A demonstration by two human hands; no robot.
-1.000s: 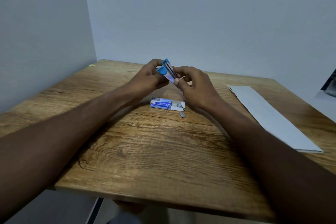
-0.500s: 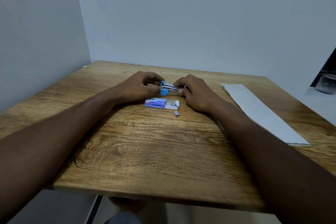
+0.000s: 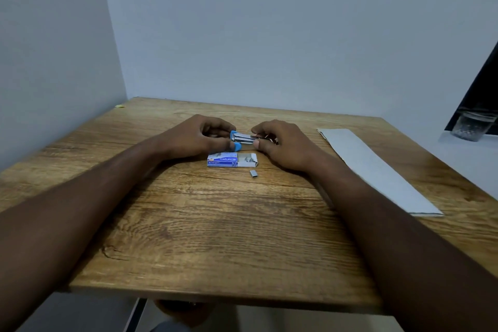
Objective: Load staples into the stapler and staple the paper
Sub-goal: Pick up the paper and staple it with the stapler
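Forearms reach forward over the wooden surface [image 3: 215, 224]. Left hand [image 3: 194, 139] pinches the blue end of the stapler [image 3: 242, 138]; right hand [image 3: 283, 143] pinches its metal end. Staple box [image 3: 231, 160] lies just before the stapler, paper [image 3: 372, 167] well right.

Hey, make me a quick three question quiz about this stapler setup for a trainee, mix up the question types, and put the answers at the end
1. True or false: the folded paper lies under the stapler.
2. Which thing lies nearest the table's front edge? A) staple box B) loose staple strip C) stapler
3. Fill in: the left hand holds the stapler's ____ coloured end, while the right hand holds the other end.

Key: 1 false, the paper lies apart, to the right on the table. 2 B. 3 blue.
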